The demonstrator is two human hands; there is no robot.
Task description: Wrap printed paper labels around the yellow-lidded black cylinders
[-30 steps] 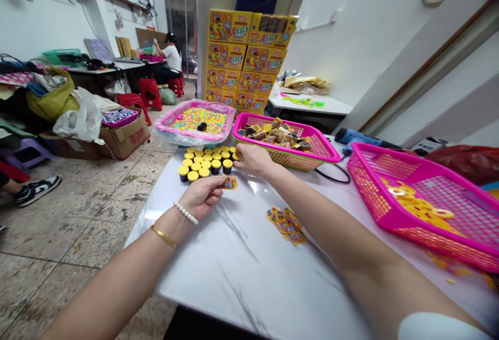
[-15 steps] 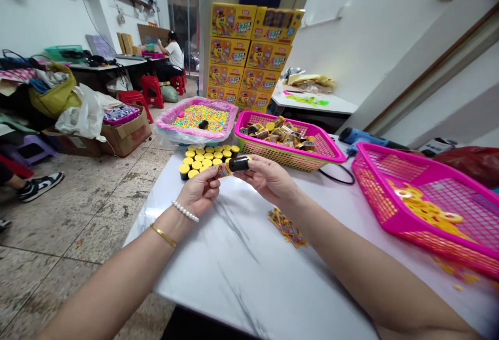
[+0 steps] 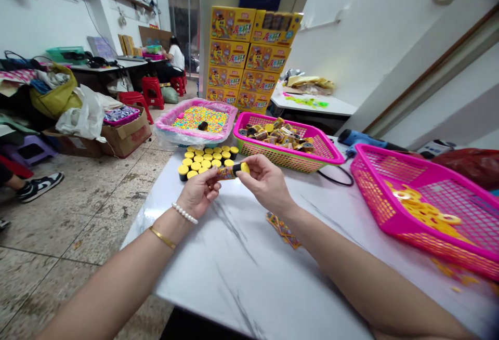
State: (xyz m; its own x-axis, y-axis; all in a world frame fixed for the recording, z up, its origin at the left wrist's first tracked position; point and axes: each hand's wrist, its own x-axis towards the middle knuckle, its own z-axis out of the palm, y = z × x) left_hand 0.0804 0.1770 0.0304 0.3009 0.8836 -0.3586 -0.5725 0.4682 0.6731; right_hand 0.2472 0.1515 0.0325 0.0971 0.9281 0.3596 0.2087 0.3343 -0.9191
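Observation:
A small black tube (image 3: 236, 170) with a yellow cap and a printed sleeve is held level above the table between my hands. My left hand (image 3: 199, 190) pinches the sleeved end. At the other end, the thumb and fingers of my right hand (image 3: 268, 184) are closed around the yellow cap. Just beyond my left hand, several black cups with yellow lids (image 3: 206, 164) stand upright in rows. Under my right forearm lies a small pile of flat printed sleeves (image 3: 282, 230).
At the table's far edge are a lined tub (image 3: 166, 124) of coloured candies and a pink basket (image 3: 331, 142) of wrapped tubes. A larger pink basket (image 3: 368, 184) with yellow rings stands right. Stacked yellow boxes (image 3: 230, 54) rise behind. A person (image 3: 176, 58) sits far off.
The printed sleeve now covers more of the black tube. My right fingers have shifted onto the yellow cap, which now shows more plainly.

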